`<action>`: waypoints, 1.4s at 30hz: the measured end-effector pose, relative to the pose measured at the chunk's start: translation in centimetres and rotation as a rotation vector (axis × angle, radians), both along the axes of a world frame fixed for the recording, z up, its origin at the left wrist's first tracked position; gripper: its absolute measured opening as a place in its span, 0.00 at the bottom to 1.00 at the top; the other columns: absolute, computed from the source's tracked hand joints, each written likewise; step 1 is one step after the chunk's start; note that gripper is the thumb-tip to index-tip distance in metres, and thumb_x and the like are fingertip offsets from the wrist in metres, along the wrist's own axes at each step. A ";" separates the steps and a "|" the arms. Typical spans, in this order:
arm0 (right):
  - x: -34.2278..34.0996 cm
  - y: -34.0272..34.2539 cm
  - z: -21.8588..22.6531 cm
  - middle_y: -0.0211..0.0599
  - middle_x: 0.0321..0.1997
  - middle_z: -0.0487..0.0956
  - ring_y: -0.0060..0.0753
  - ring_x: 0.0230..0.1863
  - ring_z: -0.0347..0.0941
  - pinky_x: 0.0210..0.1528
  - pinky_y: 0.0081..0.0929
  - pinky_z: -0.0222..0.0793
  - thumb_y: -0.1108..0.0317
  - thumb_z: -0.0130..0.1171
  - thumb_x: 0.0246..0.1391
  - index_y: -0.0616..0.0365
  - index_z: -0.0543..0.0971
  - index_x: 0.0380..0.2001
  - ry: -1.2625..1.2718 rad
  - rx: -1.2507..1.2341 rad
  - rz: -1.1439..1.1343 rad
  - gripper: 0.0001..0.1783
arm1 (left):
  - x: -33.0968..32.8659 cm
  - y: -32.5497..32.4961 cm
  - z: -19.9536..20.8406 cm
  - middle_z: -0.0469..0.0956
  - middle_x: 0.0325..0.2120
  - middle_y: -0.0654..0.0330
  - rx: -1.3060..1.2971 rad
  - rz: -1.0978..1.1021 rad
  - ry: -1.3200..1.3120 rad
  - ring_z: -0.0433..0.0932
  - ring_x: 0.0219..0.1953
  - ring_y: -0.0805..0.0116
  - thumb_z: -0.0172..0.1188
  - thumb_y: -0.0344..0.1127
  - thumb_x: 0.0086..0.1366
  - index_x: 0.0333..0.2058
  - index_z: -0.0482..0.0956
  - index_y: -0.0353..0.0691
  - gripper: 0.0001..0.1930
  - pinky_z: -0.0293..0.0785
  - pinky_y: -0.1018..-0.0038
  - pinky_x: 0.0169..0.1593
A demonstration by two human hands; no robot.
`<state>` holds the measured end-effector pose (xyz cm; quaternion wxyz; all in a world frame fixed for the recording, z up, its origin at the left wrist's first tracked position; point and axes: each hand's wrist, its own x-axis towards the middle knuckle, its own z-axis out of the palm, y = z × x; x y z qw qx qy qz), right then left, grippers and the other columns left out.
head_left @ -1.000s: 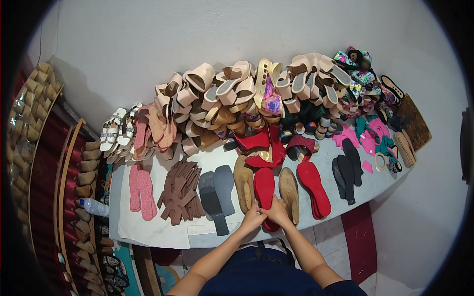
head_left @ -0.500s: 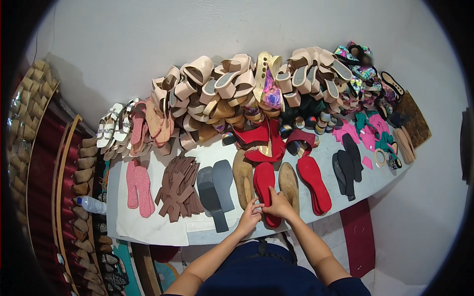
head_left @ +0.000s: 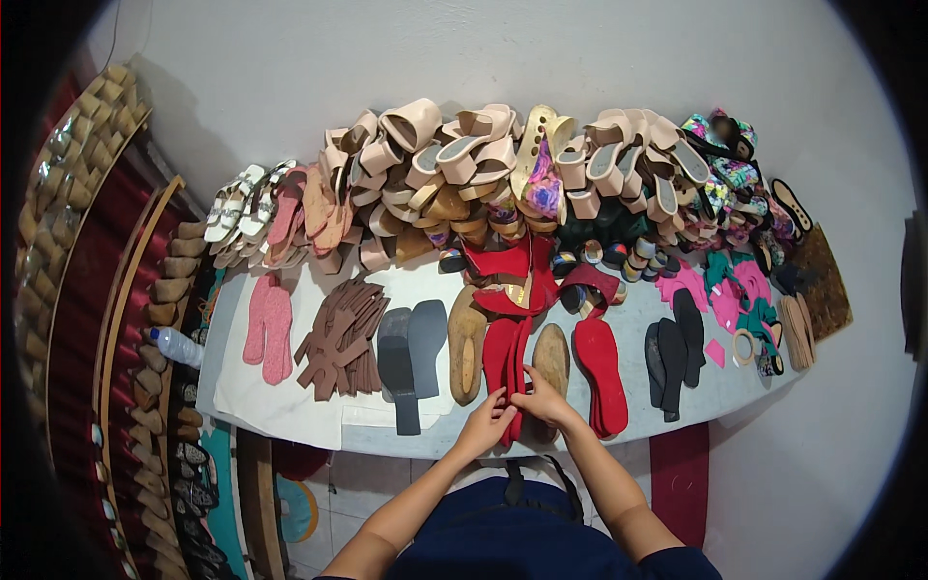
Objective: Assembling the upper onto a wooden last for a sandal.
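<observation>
Here, both hands meet at the near half of a stack of red soles, which lies on the table between two wooden lasts, a left last and a right last. The soles are fanned and tilted, dark gaps showing between the layers. The right hand has its thumb and forefinger parted slightly around the stack's right edge, gripping the soles there. The left hand has loosely bent, slightly spread fingers, the tips against the near left part of the stack; whether they pinch a layer or only steady it, I cannot tell.
</observation>
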<state>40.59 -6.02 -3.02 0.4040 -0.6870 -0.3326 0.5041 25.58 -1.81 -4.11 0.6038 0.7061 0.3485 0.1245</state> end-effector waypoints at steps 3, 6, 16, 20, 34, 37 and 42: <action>0.5 -0.6 -0.4 0.47 0.37 0.70 0.29 0.35 0.69 0.33 0.21 0.67 0.72 0.55 0.39 0.64 0.50 0.57 0.122 0.038 -0.008 0.40 | 0.3 -0.1 -1.0 0.69 0.42 0.52 -0.179 0.072 -0.100 0.70 0.42 0.68 0.54 0.36 0.57 0.53 0.56 0.36 0.27 0.66 0.75 0.45; 0.9 -1.0 -0.4 0.49 0.38 0.71 0.33 0.33 0.71 0.35 0.22 0.68 0.70 0.55 0.38 0.64 0.51 0.57 0.106 0.123 0.051 0.41 | 0.3 -0.3 -1.8 0.72 0.36 0.54 -0.312 0.131 -0.183 0.73 0.33 0.73 0.55 0.35 0.56 0.53 0.56 0.35 0.28 0.70 0.80 0.35; 3.6 -1.7 2.7 0.31 0.35 0.70 0.20 0.32 0.68 0.34 0.20 0.66 0.76 0.47 0.42 0.59 0.61 0.51 0.504 0.201 0.091 0.28 | -0.2 -0.1 -2.7 0.74 0.32 0.60 -0.241 0.208 -0.248 0.73 0.32 0.74 0.45 0.29 0.58 0.43 0.68 0.33 0.14 0.69 0.78 0.37; 4.2 -1.9 4.5 0.29 0.32 0.68 0.19 0.30 0.65 0.33 0.19 0.65 0.75 0.46 0.43 0.55 0.61 0.53 0.655 0.151 0.089 0.29 | 0.5 -0.3 -2.3 0.74 0.32 0.58 -0.337 0.189 -0.234 0.73 0.33 0.71 0.44 0.32 0.58 0.45 0.66 0.31 0.16 0.68 0.77 0.40; -2.6 0.0 2.8 0.46 0.45 0.63 0.40 0.49 0.58 0.53 0.27 0.53 0.65 0.59 0.40 0.52 0.62 0.53 -0.089 0.445 -0.007 0.34 | 1.4 0.3 6.2 0.65 0.46 0.50 -0.493 0.501 -0.215 0.67 0.47 0.66 0.47 0.45 0.61 0.55 0.50 0.35 0.30 0.63 0.74 0.48; -5.4 0.4 3.4 0.47 0.47 0.61 0.42 0.52 0.56 0.55 0.30 0.50 0.65 0.59 0.40 0.56 0.64 0.51 -0.133 0.484 0.032 0.31 | 0.5 1.7 5.5 0.69 0.42 0.53 -0.553 0.453 -0.527 0.68 0.45 0.66 0.50 0.42 0.60 0.51 0.52 0.38 0.26 0.65 0.71 0.48; -7.0 1.7 3.8 0.47 0.46 0.64 0.42 0.48 0.61 0.52 0.30 0.56 0.67 0.55 0.44 0.57 0.67 0.47 -0.170 0.640 0.209 0.23 | -3.1 6.0 3.0 0.73 0.34 0.56 -0.901 0.559 -0.691 0.74 0.36 0.63 0.50 0.52 0.57 0.41 0.68 0.36 0.23 0.72 0.68 0.38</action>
